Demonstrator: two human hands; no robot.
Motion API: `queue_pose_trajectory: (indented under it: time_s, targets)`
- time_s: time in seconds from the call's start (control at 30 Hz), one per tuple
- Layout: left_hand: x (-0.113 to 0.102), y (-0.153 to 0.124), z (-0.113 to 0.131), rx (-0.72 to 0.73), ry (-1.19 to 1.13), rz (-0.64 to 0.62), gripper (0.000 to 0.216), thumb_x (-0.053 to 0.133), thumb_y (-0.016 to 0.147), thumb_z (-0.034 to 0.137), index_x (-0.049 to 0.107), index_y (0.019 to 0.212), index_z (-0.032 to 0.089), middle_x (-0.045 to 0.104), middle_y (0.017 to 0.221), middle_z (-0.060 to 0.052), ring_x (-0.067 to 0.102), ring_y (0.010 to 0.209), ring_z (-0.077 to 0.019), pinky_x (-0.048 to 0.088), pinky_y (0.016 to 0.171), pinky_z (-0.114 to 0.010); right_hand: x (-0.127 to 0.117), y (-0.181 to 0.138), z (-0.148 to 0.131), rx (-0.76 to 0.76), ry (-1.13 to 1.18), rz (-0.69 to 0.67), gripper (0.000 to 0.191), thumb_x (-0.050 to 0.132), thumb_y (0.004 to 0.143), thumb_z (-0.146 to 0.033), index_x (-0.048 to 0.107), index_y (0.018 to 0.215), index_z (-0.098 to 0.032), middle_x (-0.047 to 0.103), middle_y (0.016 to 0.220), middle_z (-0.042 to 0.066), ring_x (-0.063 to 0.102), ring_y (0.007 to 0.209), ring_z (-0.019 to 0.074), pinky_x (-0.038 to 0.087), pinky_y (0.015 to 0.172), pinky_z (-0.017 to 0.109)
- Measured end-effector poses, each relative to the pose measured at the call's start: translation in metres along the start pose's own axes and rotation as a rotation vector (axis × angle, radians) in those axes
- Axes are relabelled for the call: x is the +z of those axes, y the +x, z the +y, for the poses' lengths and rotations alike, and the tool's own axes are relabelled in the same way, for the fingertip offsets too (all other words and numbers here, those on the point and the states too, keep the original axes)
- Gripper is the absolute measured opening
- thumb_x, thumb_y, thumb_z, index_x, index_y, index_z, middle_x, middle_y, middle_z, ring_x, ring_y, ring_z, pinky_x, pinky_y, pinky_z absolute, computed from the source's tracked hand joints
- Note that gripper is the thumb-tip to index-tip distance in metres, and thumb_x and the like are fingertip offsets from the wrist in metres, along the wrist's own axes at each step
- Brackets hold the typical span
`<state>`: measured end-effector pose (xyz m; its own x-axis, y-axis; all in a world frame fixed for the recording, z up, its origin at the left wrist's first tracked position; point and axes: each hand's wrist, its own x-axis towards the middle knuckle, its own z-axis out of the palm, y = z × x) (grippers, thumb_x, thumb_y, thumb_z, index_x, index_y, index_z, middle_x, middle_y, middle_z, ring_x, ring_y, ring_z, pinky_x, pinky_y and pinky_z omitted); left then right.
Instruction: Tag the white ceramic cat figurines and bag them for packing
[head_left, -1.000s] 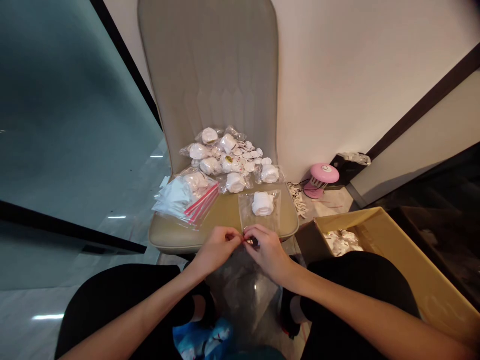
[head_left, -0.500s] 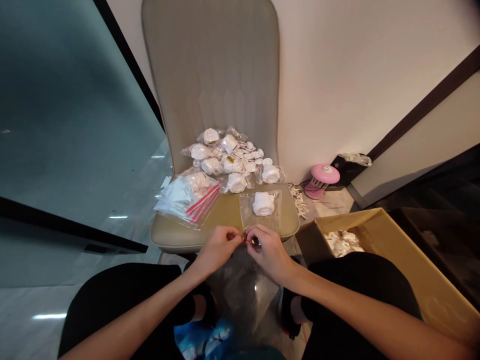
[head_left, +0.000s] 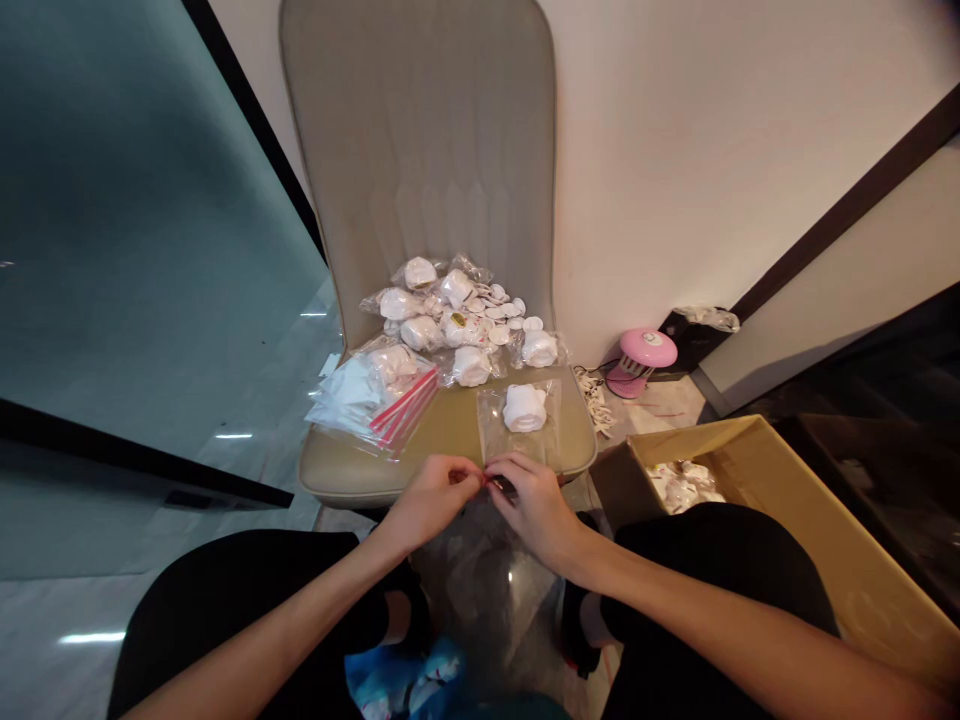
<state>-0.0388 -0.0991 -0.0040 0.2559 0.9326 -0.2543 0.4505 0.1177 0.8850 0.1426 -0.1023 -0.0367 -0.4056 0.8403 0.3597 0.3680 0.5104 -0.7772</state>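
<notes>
A clear zip bag [head_left: 523, 422] with a white item inside lies at the front of a beige chair seat [head_left: 345, 467]. My left hand [head_left: 431, 497] and my right hand [head_left: 531, 500] meet at the bag's near, red-striped edge. Both pinch that edge with fingers pressed together. Their fingertips almost touch each other.
Behind lie a heap of bagged white items [head_left: 457, 318] and a stack of empty red-striped zip bags [head_left: 373, 393]. An open cardboard box [head_left: 780, 500] with more white items stands at the right. A pink gadget [head_left: 642, 357] sits on the floor by the wall. Crumpled plastic [head_left: 487, 590] lies between my knees.
</notes>
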Motion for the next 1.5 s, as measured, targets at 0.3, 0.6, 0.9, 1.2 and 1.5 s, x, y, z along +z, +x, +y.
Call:
queue_pose_trajectory:
  time_s: [0.3, 0.6, 0.9, 1.2, 1.5]
  targets:
    - [0.001, -0.001, 0.005, -0.091, -0.058, 0.000, 0.025, 0.053, 0.079, 0.029, 0.073, 0.078, 0.015, 0.053, 0.059, 0.003, 0.041, 0.054, -0.0097, 0.030, 0.051, -0.021, 0.004, -0.002, 0.003, 0.032, -0.051, 0.010, 0.011, 0.059, 0.088, -0.011, 0.062, 0.093, -0.020, 0.067, 0.095, 0.007, 0.066, 0.085, 0.0187, 0.054, 0.078, 0.032]
    - [-0.001, 0.000, 0.006, -0.088, -0.033, -0.010, 0.026, 0.053, 0.078, 0.029, 0.074, 0.079, 0.014, 0.058, 0.061, 0.002, 0.044, 0.054, -0.0104, 0.032, 0.053, -0.022, 0.004, -0.002, 0.003, 0.034, -0.064, -0.007, 0.010, 0.056, 0.088, -0.010, 0.060, 0.088, -0.020, 0.066, 0.095, 0.007, 0.064, 0.084, 0.0178, 0.053, 0.076, 0.030]
    - [0.004, -0.003, 0.005, 0.010, 0.148, 0.051, 0.028, 0.052, 0.082, 0.033, 0.071, 0.072, 0.014, 0.067, 0.067, -0.001, 0.056, 0.065, -0.0147, 0.035, 0.059, -0.024, 0.007, -0.007, 0.003, 0.015, -0.054, -0.009, 0.023, 0.058, 0.085, -0.007, 0.060, 0.104, -0.021, 0.065, 0.102, 0.007, 0.065, 0.092, 0.0192, 0.055, 0.083, 0.032]
    - [0.009, -0.003, -0.002, -0.002, 0.059, 0.079, 0.022, 0.056, 0.078, 0.028, 0.073, 0.077, 0.014, 0.072, 0.072, -0.003, 0.063, 0.068, -0.0166, 0.042, 0.063, -0.024, 0.006, -0.006, 0.002, -0.034, -0.093, 0.041, 0.022, 0.051, 0.090, -0.009, 0.063, 0.104, -0.020, 0.063, 0.118, 0.011, 0.067, 0.098, 0.0196, 0.057, 0.087, 0.033]
    - [0.009, -0.005, -0.003, -0.009, -0.002, 0.081, 0.021, 0.056, 0.078, 0.026, 0.073, 0.078, 0.013, 0.071, 0.072, -0.003, 0.062, 0.068, -0.0160, 0.042, 0.063, -0.024, 0.009, -0.007, 0.001, -0.054, -0.168, 0.040, 0.015, 0.053, 0.091, -0.012, 0.064, 0.099, -0.018, 0.065, 0.118, 0.013, 0.068, 0.102, 0.0217, 0.058, 0.089, 0.036]
